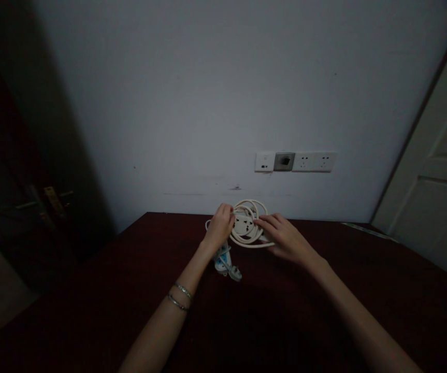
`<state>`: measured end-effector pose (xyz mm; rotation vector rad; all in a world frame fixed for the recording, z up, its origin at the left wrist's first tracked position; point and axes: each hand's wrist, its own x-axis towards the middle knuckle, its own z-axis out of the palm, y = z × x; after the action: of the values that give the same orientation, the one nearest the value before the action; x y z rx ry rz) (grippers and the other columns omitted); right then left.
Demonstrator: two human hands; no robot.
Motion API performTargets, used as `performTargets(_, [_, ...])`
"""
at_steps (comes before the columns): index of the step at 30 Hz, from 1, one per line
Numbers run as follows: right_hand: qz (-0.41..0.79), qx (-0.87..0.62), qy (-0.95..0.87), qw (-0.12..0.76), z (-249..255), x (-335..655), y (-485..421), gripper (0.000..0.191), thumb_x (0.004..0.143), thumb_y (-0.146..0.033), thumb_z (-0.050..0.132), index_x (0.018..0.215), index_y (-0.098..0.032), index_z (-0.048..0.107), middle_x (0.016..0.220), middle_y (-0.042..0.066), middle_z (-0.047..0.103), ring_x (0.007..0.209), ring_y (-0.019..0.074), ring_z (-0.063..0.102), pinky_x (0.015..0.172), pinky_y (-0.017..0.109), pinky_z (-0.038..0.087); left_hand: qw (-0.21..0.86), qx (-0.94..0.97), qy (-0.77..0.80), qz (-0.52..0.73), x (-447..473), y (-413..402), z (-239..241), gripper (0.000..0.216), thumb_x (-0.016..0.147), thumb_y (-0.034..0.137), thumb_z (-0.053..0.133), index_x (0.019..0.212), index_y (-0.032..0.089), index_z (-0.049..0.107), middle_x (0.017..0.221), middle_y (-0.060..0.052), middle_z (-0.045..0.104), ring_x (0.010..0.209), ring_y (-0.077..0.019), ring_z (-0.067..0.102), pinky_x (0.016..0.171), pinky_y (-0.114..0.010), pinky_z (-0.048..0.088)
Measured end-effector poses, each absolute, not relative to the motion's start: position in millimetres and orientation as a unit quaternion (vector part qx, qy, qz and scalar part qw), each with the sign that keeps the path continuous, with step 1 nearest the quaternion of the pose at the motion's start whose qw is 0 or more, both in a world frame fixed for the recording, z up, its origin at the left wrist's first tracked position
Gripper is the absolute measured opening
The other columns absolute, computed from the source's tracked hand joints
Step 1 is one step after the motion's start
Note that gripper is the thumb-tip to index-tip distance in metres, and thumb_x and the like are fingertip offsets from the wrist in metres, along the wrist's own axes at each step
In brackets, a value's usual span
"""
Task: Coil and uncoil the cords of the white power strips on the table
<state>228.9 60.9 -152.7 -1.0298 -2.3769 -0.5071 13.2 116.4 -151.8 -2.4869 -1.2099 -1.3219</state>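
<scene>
A coiled white power cord [251,241] lies near the back of the dark red table, looped around a white socket block [242,225]. My left hand [220,225] is closed at the coil's left side, its fingertips pinching the cord. On the right, my right hand [283,235] has its fingers curled on the loops, with a length of cord passing by the palm. Below my left hand lies a second power strip [222,263], white with blue sockets, partly hidden by that hand. Its plug [234,273] rests toward me.
The dark red table [130,290] meets a pale wall [192,103]. Wall sockets [313,161] and a switch plate [284,161] sit above its back edge. A flat strip [369,231] lies at the back right. Doors stand left [9,155] and right [441,171].
</scene>
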Motion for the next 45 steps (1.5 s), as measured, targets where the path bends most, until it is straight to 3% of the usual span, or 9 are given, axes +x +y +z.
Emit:
performTargets(6, [-0.158, -0.365, -0.884, 0.247, -148.5, 234.7, 60.3, 0.056, 0.074, -0.018, 0.057, 0.129, -0.018, 0.047, 0.12, 0.013, 0.052, 0.103, 0.0264, 0.045, 0.086, 0.043, 0.042, 0.143, -0.831, -0.412, -0.346, 9.7, 118.6, -152.4, 0.008, 0.086, 0.018, 0.046, 0.091, 0.016, 0.052, 0.09, -0.008, 0.054, 0.093, -0.0218, 0.047, 0.081, -0.035, 0.041])
performTargets(11, [-0.13, -0.369, -0.884, 0.255, -144.7, 241.5, 61.1, 0.06, 0.07, -0.016, 0.06, 0.128, -0.019, 0.047, 0.119, 0.011, 0.053, 0.104, 0.025, 0.046, 0.089, 0.04, 0.042, 0.161, -0.856, -0.364, -0.33, 12.3, 116.1, -153.1, 0.015, 0.087, 0.015, 0.04, 0.095, 0.015, 0.052, 0.092, -0.009, 0.052, 0.093, -0.022, 0.046, 0.081, -0.035, 0.041])
performTargets(18, [-0.06, -0.403, -0.863, 0.298, -152.2, 263.0, 70.7, 0.055, 0.07, -0.021, 0.063, 0.123, -0.016, 0.047, 0.113, 0.012, 0.056, 0.101, 0.0239, 0.051, 0.087, 0.038, 0.043, 0.034, -0.848, -0.342, -0.403, 23.8, 107.9, -153.7, 0.016, 0.084, 0.018, 0.047, 0.101, 0.016, 0.049, 0.089, -0.005, 0.054, 0.088, -0.018, 0.05, 0.079, -0.031, 0.042])
performTargets(24, [0.037, -0.462, -0.829, 0.313, -187.6, 278.1, 88.3, 0.06, 0.067, -0.029, 0.066, 0.122, -0.017, 0.047, 0.114, 0.012, 0.055, 0.102, 0.0249, 0.053, 0.087, 0.037, 0.042, -0.027, -0.847, -0.392, -0.359, 37.8, 109.4, -172.3, 0.022, 0.078, 0.016, 0.053, 0.1, 0.017, 0.049, 0.078, -0.001, 0.053, 0.078, -0.016, 0.052, 0.073, -0.027, 0.041])
performTargets(34, [0.063, -0.519, -0.817, 0.244, -229.2, 257.9, 94.0, 0.06, 0.067, -0.034, 0.065, 0.121, -0.016, 0.047, 0.115, 0.012, 0.057, 0.1, 0.0238, 0.056, 0.085, 0.034, 0.041, 0.008, -0.879, -0.379, -0.288, 33.6, 119.0, -187.0, 0.019, 0.08, 0.016, 0.051, 0.099, 0.016, 0.048, 0.083, -0.003, 0.055, 0.083, -0.0177, 0.052, 0.076, -0.028, 0.04])
performTargets(41, [0.104, -0.53, -0.817, 0.202, -232.1, 250.0, 87.5, 0.058, 0.066, -0.029, 0.063, 0.12, -0.018, 0.044, 0.122, 0.01, 0.052, 0.108, 0.0224, 0.051, 0.085, 0.031, 0.042, 0.019, -0.889, -0.367, -0.274, 31.7, 123.0, -192.0, 0.015, 0.082, 0.016, 0.048, 0.097, 0.017, 0.046, 0.089, -0.004, 0.055, 0.087, -0.0176, 0.051, 0.079, -0.029, 0.04])
performTargets(45, [0.121, -0.537, -0.821, 0.151, -232.3, 246.7, 84.8, 0.064, 0.066, -0.035, 0.063, 0.123, -0.018, 0.041, 0.126, 0.011, 0.049, 0.11, 0.0247, 0.05, 0.084, 0.033, 0.042, 0.008, -0.891, -0.366, -0.268, 31.4, 123.3, -192.8, 0.013, 0.082, 0.014, 0.047, 0.095, 0.018, 0.046, 0.09, -0.004, 0.055, 0.089, -0.0173, 0.051, 0.081, -0.029, 0.039])
